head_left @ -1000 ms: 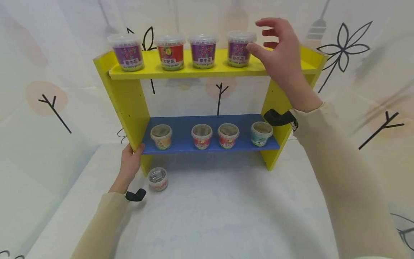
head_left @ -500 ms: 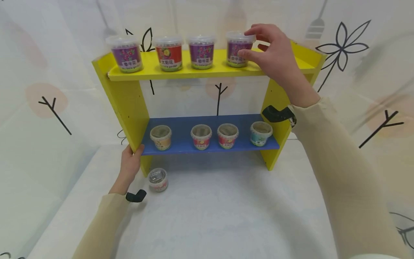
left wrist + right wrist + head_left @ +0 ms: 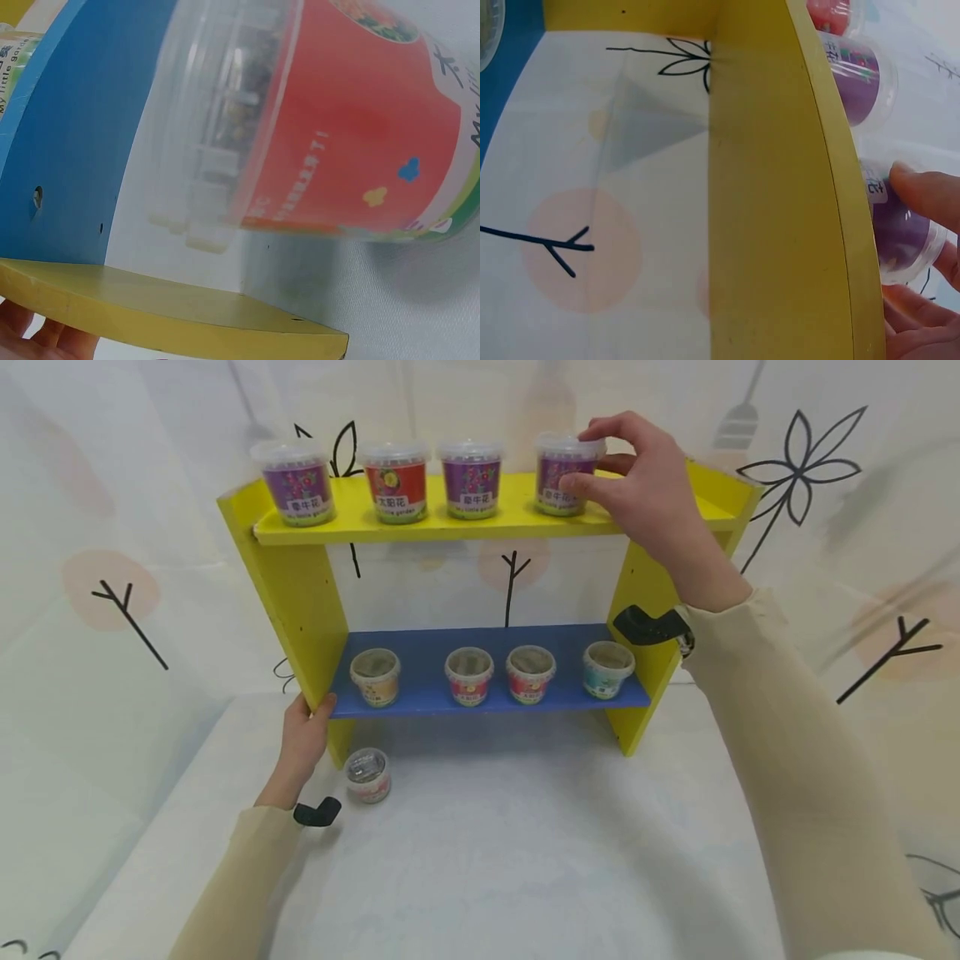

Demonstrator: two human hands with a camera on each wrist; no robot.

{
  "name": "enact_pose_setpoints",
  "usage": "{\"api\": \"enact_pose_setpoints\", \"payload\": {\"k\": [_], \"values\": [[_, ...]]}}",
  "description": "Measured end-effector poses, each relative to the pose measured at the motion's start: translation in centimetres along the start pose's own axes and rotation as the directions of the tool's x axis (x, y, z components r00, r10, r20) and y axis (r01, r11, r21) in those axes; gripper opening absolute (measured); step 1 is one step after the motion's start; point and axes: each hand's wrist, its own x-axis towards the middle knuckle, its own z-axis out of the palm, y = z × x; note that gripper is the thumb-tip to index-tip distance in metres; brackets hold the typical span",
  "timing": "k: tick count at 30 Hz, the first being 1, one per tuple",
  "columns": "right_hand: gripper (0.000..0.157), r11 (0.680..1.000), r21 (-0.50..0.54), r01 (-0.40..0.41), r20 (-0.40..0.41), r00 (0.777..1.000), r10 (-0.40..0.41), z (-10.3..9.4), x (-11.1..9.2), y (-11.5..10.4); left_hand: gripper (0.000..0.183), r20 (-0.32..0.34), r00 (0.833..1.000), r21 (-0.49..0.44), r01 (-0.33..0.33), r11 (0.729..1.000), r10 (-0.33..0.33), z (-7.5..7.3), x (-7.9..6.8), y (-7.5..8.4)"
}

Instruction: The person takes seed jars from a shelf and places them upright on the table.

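My right hand [image 3: 652,497] pinches the rightmost purple-labelled lidded cup [image 3: 551,485] on the yellow top shelf [image 3: 450,533], thumb on its front and fingers at the lid rim. In the right wrist view the thumb [image 3: 926,191] lies across that cup [image 3: 900,232], while other fingers are around its far side. Down at the left, my left hand [image 3: 302,739] grips the shelf unit's yellow side panel [image 3: 288,602] near the blue shelf [image 3: 423,652]. Fingers [image 3: 71,341] show behind the yellow panel [image 3: 172,311] in the left wrist view.
Left along the top stand a purple cup [image 3: 300,489], a red cup [image 3: 397,489] and another purple cup [image 3: 472,485]. Several smaller tubs, such as a blue one [image 3: 603,681], line the blue shelf. A lidded red-labelled tub [image 3: 369,785] sits on the white table by the left panel.
My right hand has moved left onto the rightmost purple cup and its fingers have closed round it. The cup has shifted slightly right. My left hand keeps its grip.
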Motion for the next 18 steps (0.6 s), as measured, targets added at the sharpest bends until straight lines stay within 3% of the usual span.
{"api": "enact_pose_setpoints", "payload": {"k": [18], "values": [[0.043,0.996,0.072,0.052,-0.040,0.998,-0.050,-0.6,-1.0,0.0,0.058,-0.003,1.000,-0.004,0.003,1.000,-0.003,0.0,0.1,0.0]]}}
